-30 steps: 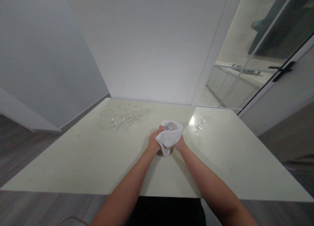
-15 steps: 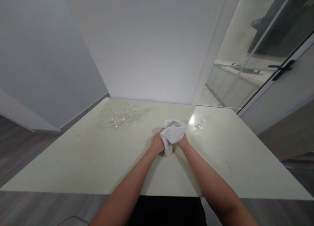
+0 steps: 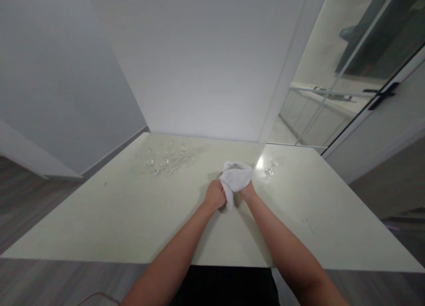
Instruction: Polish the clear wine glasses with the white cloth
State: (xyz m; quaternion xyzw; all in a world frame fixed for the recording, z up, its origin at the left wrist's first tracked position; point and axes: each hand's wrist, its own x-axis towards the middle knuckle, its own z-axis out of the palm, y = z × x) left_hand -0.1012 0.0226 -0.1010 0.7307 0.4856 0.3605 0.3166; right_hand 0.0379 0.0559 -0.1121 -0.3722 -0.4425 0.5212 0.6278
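From my screen, leftmost, clear glasses (image 3: 165, 161) cluster toward the table's (image 3: 133, 222) far edge; tabletop stretches from them to the left hand (image 3: 215, 194), its fingers curled into the white cloth (image 3: 236, 178). I see that cloth centrally, its tail pointing at the near edge. The right hand's (image 3: 247, 191) fingers are hidden; I can't tell their grip. Rightward, a glass (image 3: 270, 168), then tabletop spreading.

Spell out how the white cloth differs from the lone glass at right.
The cloth is opaque white; the glass is see-through. The cloth is gathered between the left hand and right hand; the glass is on the table, untouched. Both are right of the glass cluster.
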